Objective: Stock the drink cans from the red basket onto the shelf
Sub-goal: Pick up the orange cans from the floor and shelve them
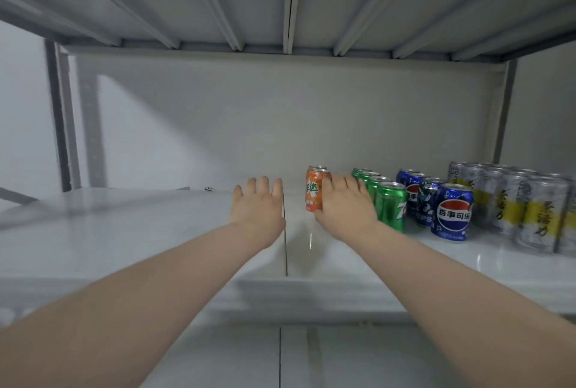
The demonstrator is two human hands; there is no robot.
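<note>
The right hand curls round the orange can, upright on the shelf just left of the green cans; the left hand hovers spread, farther left. The can is likely rigid, slick and weighty: grip mid-body.

On the shelf the cans stand on the right half in rows running near to far: a two-can row leftmost, then the 7-Up row, the Pepsi cans, and a wide can block rightmost. The right hand lies between the two-can row and the 7-Up row, against the nearer can, perhaps gripping it. The left hand is just left of the shelf's seam.
</note>
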